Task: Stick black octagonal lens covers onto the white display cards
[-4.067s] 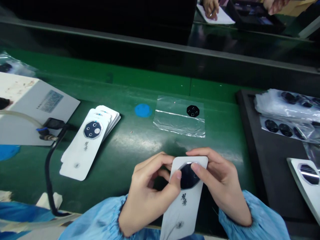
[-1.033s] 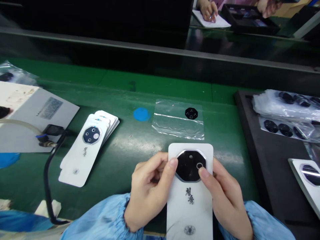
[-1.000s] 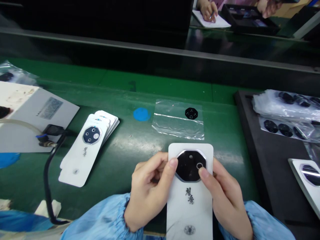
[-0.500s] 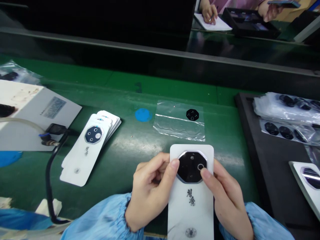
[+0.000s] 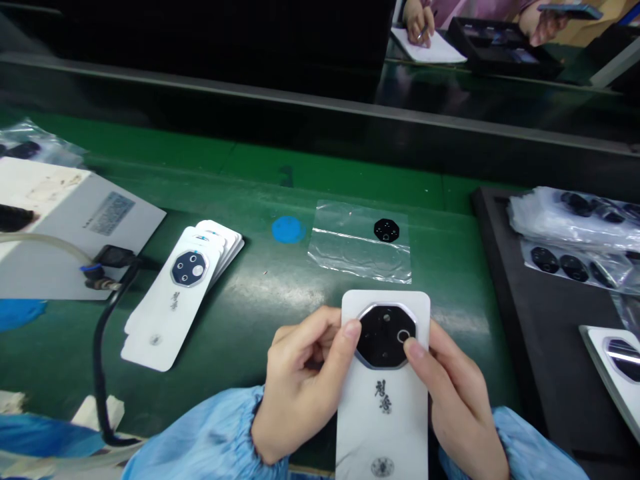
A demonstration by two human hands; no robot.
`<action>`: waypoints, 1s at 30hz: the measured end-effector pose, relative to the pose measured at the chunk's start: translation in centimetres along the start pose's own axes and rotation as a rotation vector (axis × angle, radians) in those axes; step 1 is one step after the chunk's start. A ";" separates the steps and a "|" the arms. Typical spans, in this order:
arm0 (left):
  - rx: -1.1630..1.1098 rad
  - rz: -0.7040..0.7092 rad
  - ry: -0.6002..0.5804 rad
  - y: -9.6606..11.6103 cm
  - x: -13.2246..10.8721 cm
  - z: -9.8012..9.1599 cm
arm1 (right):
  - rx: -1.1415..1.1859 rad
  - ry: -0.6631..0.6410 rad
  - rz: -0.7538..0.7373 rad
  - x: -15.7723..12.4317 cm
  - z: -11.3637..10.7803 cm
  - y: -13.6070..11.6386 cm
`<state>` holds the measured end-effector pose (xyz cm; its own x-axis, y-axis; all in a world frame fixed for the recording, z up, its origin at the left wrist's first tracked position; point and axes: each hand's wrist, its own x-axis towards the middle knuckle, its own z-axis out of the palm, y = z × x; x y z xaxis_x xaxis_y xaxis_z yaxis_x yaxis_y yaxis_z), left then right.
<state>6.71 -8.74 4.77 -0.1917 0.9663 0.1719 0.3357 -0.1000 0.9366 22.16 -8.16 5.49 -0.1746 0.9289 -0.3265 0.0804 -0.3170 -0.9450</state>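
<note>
Between my two hands is a white phone back cover point(image 5: 384, 433) with dark lettering and a black octagonal camera lens plate point(image 5: 383, 340) in a silver rim. My left hand point(image 5: 305, 383) grips its left edge, thumb on the rim's left side. On the right edge my right hand point(image 5: 457, 393) is closed, its thumb pressing the plate near a ringed hole. The fingers behind the cover are partly hidden. Beyond the cover lies a clear plastic sheet point(image 5: 345, 257) bearing one black octagonal lens sticker point(image 5: 387, 230).
Left, several white back covers point(image 5: 173, 300) lie fanned in a stack beside a white machine point(image 5: 65, 227) with a black cable point(image 5: 100, 360). Right, a black mat point(image 5: 530, 320) carries bagged lens stickers point(image 5: 575, 213) and more covers point(image 5: 613, 373). A co-worker's hand point(image 5: 419, 23) writes across the bench.
The view has shifted very slightly. Both hands keep the same hold on the cover, and nothing else has visibly moved.
</note>
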 end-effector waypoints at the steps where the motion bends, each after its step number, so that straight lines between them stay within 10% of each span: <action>1: -0.002 0.009 0.003 0.0 0.0 0.0 | -0.009 -0.006 0.004 0.0 0.0 0.0; 23: -0.111 -0.089 -0.058 0.1 0.3 -0.5 | -0.003 -0.006 -0.016 0.0 0.0 0.2; 30: -0.180 -0.252 -0.111 -3.2 0.3 2.6 | 0.040 0.070 -0.053 1.5 0.2 3.6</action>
<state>7.92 -7.53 1.01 -0.1428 0.9850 -0.0972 0.1197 0.1147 0.9862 21.99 -7.98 1.55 -0.1086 0.9553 -0.2749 0.0336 -0.2728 -0.9615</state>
